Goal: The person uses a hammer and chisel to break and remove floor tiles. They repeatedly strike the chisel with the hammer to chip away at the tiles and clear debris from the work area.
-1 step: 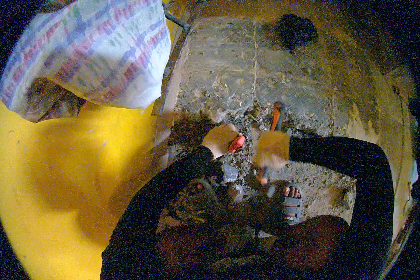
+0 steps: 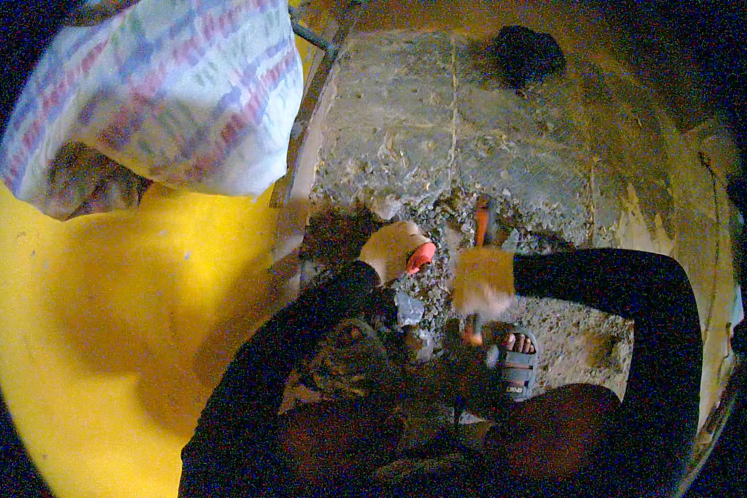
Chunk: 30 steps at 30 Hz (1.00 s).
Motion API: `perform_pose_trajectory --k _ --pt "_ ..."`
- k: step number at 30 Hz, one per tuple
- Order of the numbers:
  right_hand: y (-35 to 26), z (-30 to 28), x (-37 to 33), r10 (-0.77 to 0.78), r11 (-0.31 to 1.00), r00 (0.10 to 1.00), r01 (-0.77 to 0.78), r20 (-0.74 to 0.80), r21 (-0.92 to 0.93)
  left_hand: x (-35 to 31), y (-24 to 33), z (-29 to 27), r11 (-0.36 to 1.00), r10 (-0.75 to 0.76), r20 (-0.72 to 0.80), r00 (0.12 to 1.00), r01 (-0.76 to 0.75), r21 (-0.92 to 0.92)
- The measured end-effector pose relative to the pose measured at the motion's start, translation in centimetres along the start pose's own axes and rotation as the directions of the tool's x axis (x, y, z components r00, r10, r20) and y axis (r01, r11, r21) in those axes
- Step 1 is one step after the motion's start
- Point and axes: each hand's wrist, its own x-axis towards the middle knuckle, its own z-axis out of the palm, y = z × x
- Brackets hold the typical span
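My left hand (image 2: 392, 247) is closed around a small red object (image 2: 421, 258) whose end shows past the fingers; its kind is hidden by the grip. Beside it, on the right, my right hand (image 2: 483, 282) is wrapped about a long orange-and-dark hand tool (image 2: 482, 222). One end of this tool points away from me, the other comes out below the fist toward my foot; blur hides what its head is. Under both hands lies a heap of small grey broken bits (image 2: 432, 311), with a pale bluish piece (image 2: 408, 309) near my left wrist.
A big white woven sack (image 2: 199, 100) with coloured stripes stands on a yellow surface (image 2: 75, 332) at the left. Worn grey floor slabs (image 2: 390, 91) stretch ahead, with a dark lump (image 2: 527, 56) at the far right. My sandalled foot (image 2: 519, 365) is close to the tool.
My right hand and the tool have shifted a little toward me, and the tool's far end has come slightly left. The left hand stays in place with the red object.
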Motion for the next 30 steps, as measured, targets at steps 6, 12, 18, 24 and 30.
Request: perform_pose_trajectory --k 6,12,18,24,30 --pt "2.9 2.1 0.6 0.569 0.812 0.82 -0.571 -0.053 -0.119 0.0 1.1 -1.1 0.998 -0.058 -0.07 0.996 0.059 0.006" --pt "1.3 4.7 -0.6 0.096 0.986 0.987 -0.076 -0.131 0.149 0.9 1.2 -2.6 0.986 -0.146 0.323 0.935 0.164 -0.029" --pt "2.4 2.8 0.4 0.53 0.838 0.847 -0.529 -0.03 -0.134 0.1 1.2 -1.3 0.999 -0.032 -0.059 0.998 0.034 0.032" --pt "1.4 5.4 -0.4 0.106 0.993 0.994 -0.107 0.021 0.051 0.4 1.4 -2.4 0.997 -0.064 0.083 0.994 0.068 -0.042" --pt "3.1 4.8 0.3 0.542 0.833 0.837 -0.546 -0.07 -0.083 0.2 1.9 -2.6 0.999 -0.037 -0.1 0.994 0.033 -0.042"
